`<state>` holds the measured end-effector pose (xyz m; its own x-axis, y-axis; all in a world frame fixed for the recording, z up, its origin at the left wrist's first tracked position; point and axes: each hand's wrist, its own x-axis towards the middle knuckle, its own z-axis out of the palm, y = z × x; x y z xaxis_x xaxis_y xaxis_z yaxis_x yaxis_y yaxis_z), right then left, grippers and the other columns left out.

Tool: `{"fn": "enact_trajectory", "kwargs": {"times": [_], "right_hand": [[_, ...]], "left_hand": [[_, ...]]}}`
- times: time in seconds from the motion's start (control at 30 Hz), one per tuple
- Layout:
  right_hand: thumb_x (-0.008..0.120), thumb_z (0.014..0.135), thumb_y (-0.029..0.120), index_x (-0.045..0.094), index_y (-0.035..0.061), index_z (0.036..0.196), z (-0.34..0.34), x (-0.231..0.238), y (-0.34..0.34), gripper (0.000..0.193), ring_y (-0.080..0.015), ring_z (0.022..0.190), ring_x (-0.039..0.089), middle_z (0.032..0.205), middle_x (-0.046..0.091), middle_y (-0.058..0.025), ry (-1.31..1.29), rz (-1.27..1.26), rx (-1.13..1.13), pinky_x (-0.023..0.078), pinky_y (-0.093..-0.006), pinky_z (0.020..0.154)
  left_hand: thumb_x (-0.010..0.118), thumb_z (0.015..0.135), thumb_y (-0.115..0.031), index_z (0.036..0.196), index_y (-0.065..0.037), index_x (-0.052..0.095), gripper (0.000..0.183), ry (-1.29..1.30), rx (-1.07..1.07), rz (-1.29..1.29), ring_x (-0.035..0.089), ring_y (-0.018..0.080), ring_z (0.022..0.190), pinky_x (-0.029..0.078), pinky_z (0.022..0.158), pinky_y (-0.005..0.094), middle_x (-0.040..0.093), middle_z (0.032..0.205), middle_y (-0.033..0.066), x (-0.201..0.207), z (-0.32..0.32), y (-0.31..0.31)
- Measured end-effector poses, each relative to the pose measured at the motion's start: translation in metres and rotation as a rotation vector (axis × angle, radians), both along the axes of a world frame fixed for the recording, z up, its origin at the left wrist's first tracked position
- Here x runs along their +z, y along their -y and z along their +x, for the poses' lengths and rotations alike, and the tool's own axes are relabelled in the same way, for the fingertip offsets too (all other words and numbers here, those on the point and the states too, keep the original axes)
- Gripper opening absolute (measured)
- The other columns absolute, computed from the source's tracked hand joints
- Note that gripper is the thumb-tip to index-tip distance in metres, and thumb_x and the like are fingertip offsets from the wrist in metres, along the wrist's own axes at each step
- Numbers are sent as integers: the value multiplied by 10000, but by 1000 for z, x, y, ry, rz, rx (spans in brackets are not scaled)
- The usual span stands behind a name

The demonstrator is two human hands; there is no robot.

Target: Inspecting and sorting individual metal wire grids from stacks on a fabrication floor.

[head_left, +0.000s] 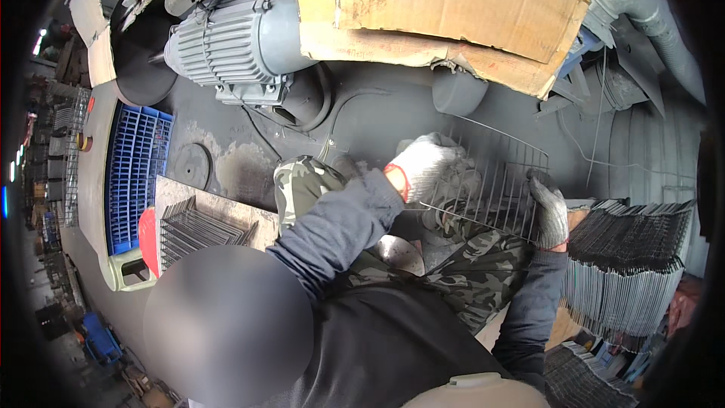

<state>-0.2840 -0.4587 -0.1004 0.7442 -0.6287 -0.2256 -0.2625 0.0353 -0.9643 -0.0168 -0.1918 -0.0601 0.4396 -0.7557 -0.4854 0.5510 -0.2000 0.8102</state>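
Note:
A rectangular wire rack (495,189) of thin parallel metal rods is held over my lap, tilted, between my two gloved hands. My left hand (427,165), in a whitish knitted glove with a red cuff edge, is closed on its left side. At the rack's right edge my right hand (550,210) grips it, the glove dark with grime at the fingers. Just beyond the rack's far edge sits a grey rounded wheel (459,92), partly covered by cardboard.
A grey finned motor (226,38) stands far left, beside a cardboard cover (461,0). On the right is a tall stack of wire racks (627,279). More bent wire pieces (200,230) lie at left, near a blue plastic crate (140,174). A grey duct (642,7) runs far right.

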Motion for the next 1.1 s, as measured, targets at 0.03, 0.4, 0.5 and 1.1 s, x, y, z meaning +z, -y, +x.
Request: {"fn": "enact_trajectory", "kwargs": {"times": [0.03,0.4,0.5,1.1], "right_hand": [[643,1060,158,737,-24,1247,16,7,-15,278,-206,961,734,1165,762,-99,4,8,1,591,-314,814],[703,1046,288,763,44,1162,159,51,-171,277,-154,745,702,934,773,-70,55,274,366,523,-270,624],[698,1053,227,712,12,1255,134,80,-171,295,-139,797,677,991,772,-71,12,157,388,561,-285,684],[739,1012,47,673,11,1232,65,115,-199,232,-218,868,732,1118,742,-108,705,442,-432,627,-353,769]], "left_hand": [[708,1012,-178,1143,57,735,271,4,1,8,710,172,827,582,760,321,752,980,134,5,5,-11],[707,1027,-150,1242,6,632,276,-87,393,36,706,157,707,592,577,292,740,933,61,55,47,-190],[728,1026,-164,1250,-3,636,291,128,371,25,677,115,717,565,618,253,726,940,39,65,28,-194],[892,874,-160,1535,-9,453,808,479,530,190,626,280,1305,503,1129,416,640,1401,200,89,-66,-105]]}}
